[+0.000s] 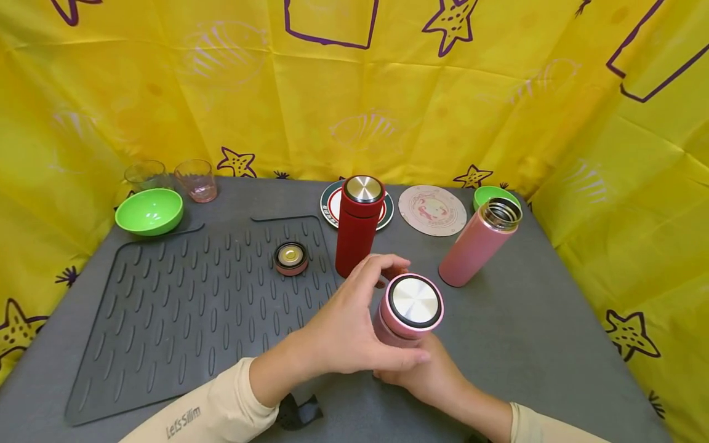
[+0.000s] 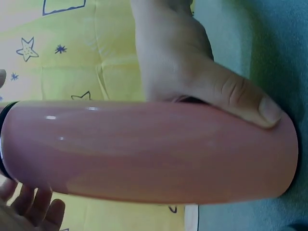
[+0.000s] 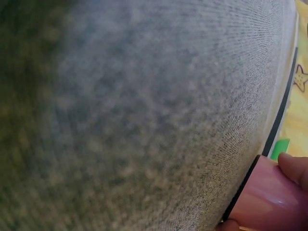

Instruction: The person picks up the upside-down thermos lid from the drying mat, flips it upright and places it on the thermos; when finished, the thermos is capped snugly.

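A pink flask [image 1: 400, 323] with a steel-topped lid [image 1: 415, 301] stands on the grey table [image 1: 526, 344], near its front. My left hand [image 1: 354, 326] curls its fingers and thumb round the flask's capped top. Lower down, my right hand [image 1: 426, 375] grips the body near the base. The left wrist view shows the flask [image 2: 149, 149] lying across the frame, with the right hand's thumb [image 2: 250, 101] pressed on it close to the base. In the right wrist view only the flask's bottom edge [image 3: 269, 202] and a fingertip [image 3: 294, 169] show against the grey cloth.
A closed red flask [image 1: 360, 231] stands just behind my hands, and an open pink flask [image 1: 479, 246] to the right. A loose lid [image 1: 290, 258] lies on the dark ribbed mat [image 1: 183, 320]. Further back are a green bowl [image 1: 149, 211], two glasses [image 1: 196, 180], two coasters [image 1: 432, 209] and a small green bowl [image 1: 487, 194].
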`<state>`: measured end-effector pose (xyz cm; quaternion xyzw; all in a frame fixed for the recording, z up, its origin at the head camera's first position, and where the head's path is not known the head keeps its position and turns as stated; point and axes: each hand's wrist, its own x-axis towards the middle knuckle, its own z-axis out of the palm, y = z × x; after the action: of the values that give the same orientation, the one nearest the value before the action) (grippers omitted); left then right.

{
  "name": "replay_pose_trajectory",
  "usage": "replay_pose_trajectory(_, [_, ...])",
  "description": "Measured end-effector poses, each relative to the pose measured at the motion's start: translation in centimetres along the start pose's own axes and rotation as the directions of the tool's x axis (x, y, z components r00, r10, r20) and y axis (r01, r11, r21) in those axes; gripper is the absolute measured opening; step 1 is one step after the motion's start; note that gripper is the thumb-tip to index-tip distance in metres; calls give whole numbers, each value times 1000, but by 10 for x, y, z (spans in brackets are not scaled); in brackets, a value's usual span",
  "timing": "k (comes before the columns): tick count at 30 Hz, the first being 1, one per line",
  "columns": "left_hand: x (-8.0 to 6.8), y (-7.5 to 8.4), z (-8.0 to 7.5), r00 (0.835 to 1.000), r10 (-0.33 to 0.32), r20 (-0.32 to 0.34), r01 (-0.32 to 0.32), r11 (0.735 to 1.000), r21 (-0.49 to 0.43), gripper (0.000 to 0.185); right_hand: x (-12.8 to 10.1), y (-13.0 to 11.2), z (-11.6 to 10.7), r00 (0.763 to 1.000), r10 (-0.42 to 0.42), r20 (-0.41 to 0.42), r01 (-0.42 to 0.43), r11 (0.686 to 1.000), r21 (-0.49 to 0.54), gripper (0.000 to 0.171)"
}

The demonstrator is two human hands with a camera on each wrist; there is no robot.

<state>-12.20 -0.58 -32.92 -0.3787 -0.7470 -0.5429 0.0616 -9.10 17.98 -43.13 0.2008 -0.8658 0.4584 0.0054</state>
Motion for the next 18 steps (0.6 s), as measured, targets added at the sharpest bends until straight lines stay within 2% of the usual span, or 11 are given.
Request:
replay_pose_trajectory(3, [0,0,2,1000,2,-24,-3,1000,-16,73,0,-1,0,1000,31,6,-31,999,-10,55])
replay_pose_trajectory(6, [1,-1,0,999,41,-6,-41,999,-5,68,1,-1,1,999,47,11,-47,999,-9,57])
replay_pose_trajectory(8, [1,-2,-3,998,54,28,-54,999,4,73,2,-1,2,1000,22,6,-22,1000,-7,58])
replay_pose_trajectory(11, [0,-1,-4,998,22,50,-22,1000,-2,81,3,1,2,1000,-29,8,29,999,26,54])
replay_pose_trajectory(15, [-1,0,1,1000,-17,-1,17,1000,-25,77,2,0,1,1000,8,21,-9,999,36,53])
replay_pose_trajectory(18, [0,0,3,999,32,-21,-32,999,13,66,1,-1,0,1000,27,9,-27,999,19,58])
